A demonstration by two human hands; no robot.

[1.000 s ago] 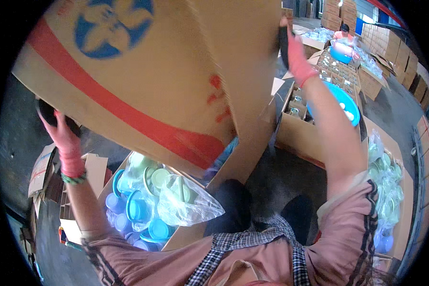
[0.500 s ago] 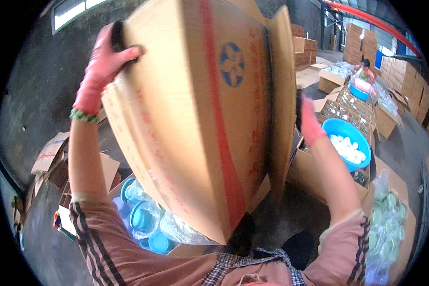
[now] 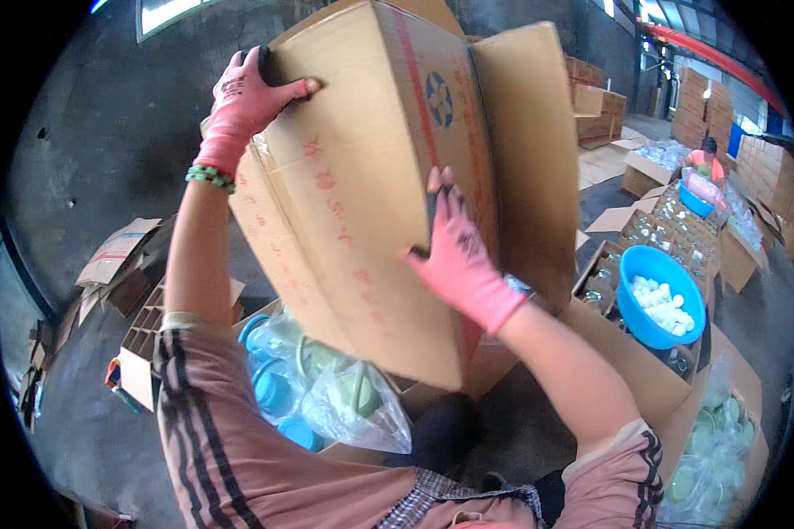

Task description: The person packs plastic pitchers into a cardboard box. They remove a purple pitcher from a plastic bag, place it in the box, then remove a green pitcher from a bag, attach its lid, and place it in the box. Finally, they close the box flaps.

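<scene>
A large cardboard box (image 3: pixel 353 185) hangs tilted in front of me, with red print, a red stripe and a blue emblem on its sides. A flap stands out at its right. My left hand (image 3: pixel 249 101), in a pink glove with dark fingertips, clasps the box's upper left edge, thumb on the near face and fingers partly hidden behind. Against the lower near side, by a corner, lies my right hand (image 3: pixel 463 260), gloved alike, its fingers stretched out and apart. Below the box, an open carton holds blue and green round plastic items (image 3: pixel 273 388) in clear bags.
On the right, a blue basin (image 3: pixel 635 313) of white pieces rests on divided cartons of glass jars (image 3: pixel 670 225). Nearer stands a carton of bagged green items (image 3: pixel 715 441). A divided carton (image 3: pixel 137 366) and folded cardboard (image 3: pixel 119 251) lie left. Another person (image 3: pixel 707 161) sits far right.
My right hand has come off the box's right side, moving left onto its near face. The box has shifted slightly and turned, with its flap swung wider. My left hand keeps its hold.
</scene>
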